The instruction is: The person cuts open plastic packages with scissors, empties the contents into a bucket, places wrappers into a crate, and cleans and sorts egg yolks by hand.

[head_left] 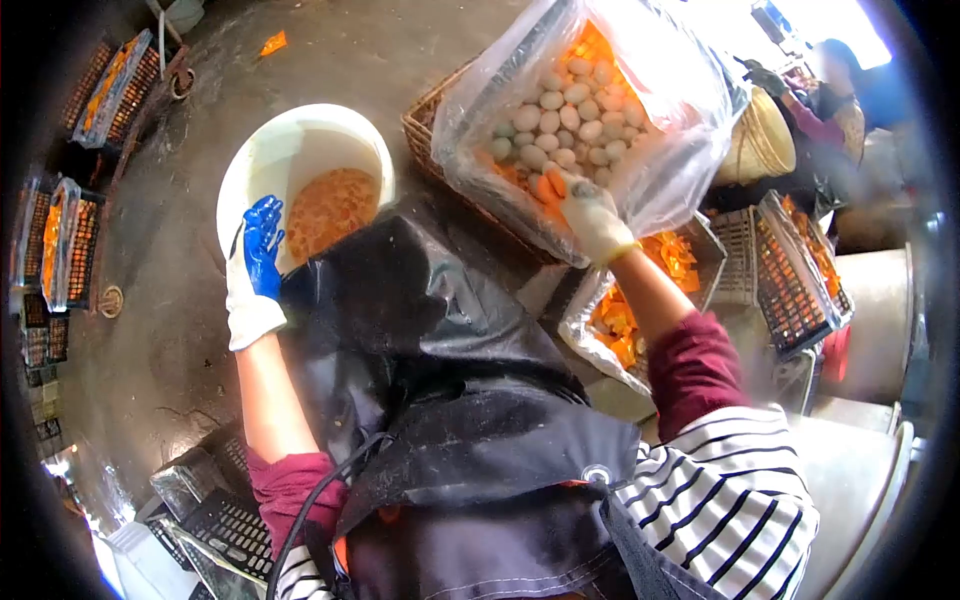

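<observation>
My left hand (258,262), in a white glove with a blue coating, rests against the near left rim of a white bucket (235,185), fingers stretched out and holding nothing. Inside the bucket lies a lumpy orange-brown mass (332,210) that looks like egg yolks. My right hand (590,213), in a white glove with orange fingers, reaches over the near side of a crate lined with clear plastic (690,150). Pale eggs (570,118) fill the crate, some just beyond my curled fingers. Whatever those fingers may hold is hidden.
Below my right forearm stands a lined box (655,385) of orange scraps. Black crates with orange contents stand right (790,280) and left (70,245). A co-worker (835,110) is at the upper right beside a cream bucket (755,145). An orange scrap (273,43) lies on the floor.
</observation>
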{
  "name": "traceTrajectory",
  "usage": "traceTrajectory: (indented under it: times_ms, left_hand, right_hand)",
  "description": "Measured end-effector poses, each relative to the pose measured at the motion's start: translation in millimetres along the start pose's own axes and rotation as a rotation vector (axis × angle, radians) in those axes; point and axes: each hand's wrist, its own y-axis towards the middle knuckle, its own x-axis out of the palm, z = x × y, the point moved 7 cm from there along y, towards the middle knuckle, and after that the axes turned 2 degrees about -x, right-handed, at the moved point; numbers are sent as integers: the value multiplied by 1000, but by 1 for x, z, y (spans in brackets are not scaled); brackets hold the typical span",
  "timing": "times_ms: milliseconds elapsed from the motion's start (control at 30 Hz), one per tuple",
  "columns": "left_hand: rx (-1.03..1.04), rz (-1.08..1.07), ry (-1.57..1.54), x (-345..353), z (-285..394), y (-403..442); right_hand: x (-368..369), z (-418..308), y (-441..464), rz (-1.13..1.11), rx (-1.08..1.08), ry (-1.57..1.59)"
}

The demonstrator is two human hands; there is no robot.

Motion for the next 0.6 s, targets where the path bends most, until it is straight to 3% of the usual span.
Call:
traceTrajectory:
  times_ms: [67,133,233,333,367,433,467,500,600]
  left_hand:
    - [46,-3,146,5,10,-5]
    - [88,-35,192,4,4,1]
    - [83,-116,183,6,-4,7]
    - [-19,-116,143,11,-6,7]
    - [-62,-97,124,14,-4,6]
    - [-50,-100,101,8,-11,12]
    - [-92,-71,-93,0,-28,20]
    - [28,-83,7,1,-16,15]
    - [27,-32,-1,10,2,2]
  right_hand:
    - [36,40,46,-35,90,-221]
    - [67,69,67,-219,214,-257]
    - [80,63,71,-246,86,-563]
    - [58,56,62,-117,240,-195]
    - [50,44,58,-91,203,-101]
    - [74,44,56,-43,80,-134]
    - [83,39,57,-19,11,-146]
    - [86,41,59,-81,94,-159]
    - [90,24,75,-5,245,734]
